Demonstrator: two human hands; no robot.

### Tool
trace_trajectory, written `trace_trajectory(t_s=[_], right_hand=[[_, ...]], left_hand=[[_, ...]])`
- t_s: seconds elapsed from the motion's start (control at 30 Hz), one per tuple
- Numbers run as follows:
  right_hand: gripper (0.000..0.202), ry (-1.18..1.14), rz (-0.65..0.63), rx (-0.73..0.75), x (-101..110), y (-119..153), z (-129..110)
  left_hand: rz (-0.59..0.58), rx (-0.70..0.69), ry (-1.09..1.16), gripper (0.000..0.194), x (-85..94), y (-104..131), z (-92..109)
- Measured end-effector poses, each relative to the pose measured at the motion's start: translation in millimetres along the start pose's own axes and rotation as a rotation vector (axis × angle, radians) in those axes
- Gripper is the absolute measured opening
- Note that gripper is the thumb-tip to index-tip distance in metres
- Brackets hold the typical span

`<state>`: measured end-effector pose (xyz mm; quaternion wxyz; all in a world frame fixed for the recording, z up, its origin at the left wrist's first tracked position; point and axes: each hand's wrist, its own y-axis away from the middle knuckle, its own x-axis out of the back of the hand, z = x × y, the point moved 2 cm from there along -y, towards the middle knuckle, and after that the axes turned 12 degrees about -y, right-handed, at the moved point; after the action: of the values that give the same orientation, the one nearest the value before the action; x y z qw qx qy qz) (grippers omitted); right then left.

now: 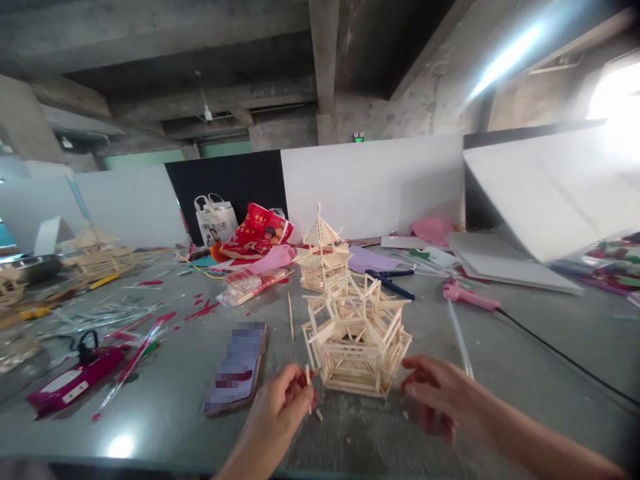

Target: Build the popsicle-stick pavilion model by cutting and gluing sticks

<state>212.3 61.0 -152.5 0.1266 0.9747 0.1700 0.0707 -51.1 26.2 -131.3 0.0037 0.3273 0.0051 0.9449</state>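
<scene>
A pale wooden stick model (357, 340) with an open, many-sided frame stands on the grey table (170, 427). Just left of its base, my left hand (293, 397) pinches a short wooden stick (309, 387), held nearly upright. My right hand (433, 393) is at the model's lower right side, fingers apart and slightly blurred, with nothing seen in it. Behind the frame rises a smaller pagoda-like piece with a pointed roof (321, 233). A loose stick (291, 315) lies to the left of the model, and a small scrap lies below my left fingers.
A phone (236, 367) lies left of my left hand. Further left is a magenta power strip (75, 383). A pink glue gun (470, 295) with a black cord lies at the right. Behind the model are dark blue pliers (393, 281) and a red bag (257, 233).
</scene>
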Motion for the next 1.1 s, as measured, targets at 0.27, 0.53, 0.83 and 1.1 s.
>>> trace_trajectory(t_s=[0.27,0.53,0.83,1.1], right_hand=[[0.052,-0.107,0.063,0.008,20,-8,-8],[0.036,-0.138,0.066,0.011,39,-9,-34],[0.035,0.005,0.257,0.181,74,-13,-27],[0.039,0.202,0.381,0.252,100,26,-11]], left_hand=[[-0.057,-0.053,0.297,0.023,-38.1,4,0],[-0.149,-0.08,0.248,0.025,-69.9,4,17],[-0.224,-0.094,0.156,0.025,-26.5,10,40],[-0.135,-0.371,0.074,0.007,61.2,-22,122]])
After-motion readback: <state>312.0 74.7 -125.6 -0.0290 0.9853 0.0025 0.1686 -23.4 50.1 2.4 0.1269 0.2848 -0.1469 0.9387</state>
